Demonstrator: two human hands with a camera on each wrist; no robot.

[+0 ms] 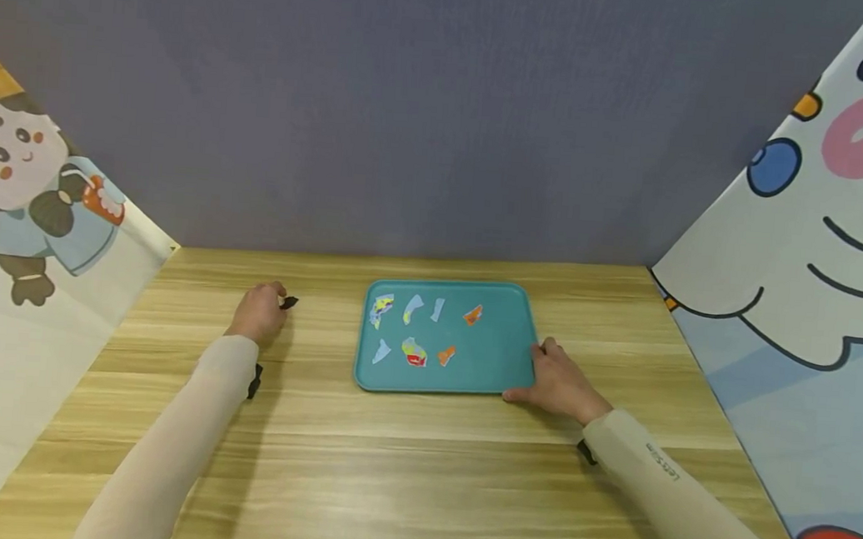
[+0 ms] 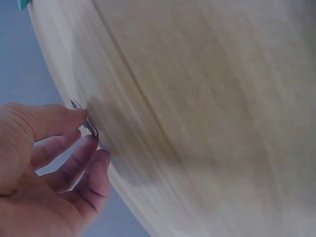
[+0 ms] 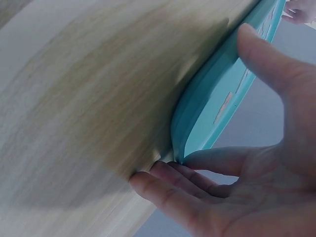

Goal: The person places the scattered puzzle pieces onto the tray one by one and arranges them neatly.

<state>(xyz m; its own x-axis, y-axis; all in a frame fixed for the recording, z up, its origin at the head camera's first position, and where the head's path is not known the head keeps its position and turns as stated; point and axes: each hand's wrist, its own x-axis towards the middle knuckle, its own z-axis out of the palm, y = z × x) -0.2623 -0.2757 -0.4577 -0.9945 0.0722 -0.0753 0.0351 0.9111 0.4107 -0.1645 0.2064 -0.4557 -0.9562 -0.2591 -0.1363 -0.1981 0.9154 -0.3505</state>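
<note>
My left hand [image 1: 259,312] pinches a small dark scrap [image 1: 290,302] between thumb and fingertips, left of the tray and just over the tabletop. In the left wrist view the scrap [image 2: 87,120] is thin, seen nearly edge-on, so its shape is unclear. A teal tray [image 1: 502,333] lies at the middle of the table. My right hand [image 1: 559,383] grips its near right corner, thumb along the near rim and fingers at the right side. Several torn-looking scraps lie on the tray, among them a red and yellow piece [image 1: 415,353], an orange piece [image 1: 472,315] and a pale piece [image 1: 381,351].
The wooden table [image 1: 357,473] meets a grey-purple partition [image 1: 427,119] at the back. Cartoon-printed panels stand at the left [image 1: 37,217] and right [image 1: 815,271] edges. Wood surface surrounds the tray.
</note>
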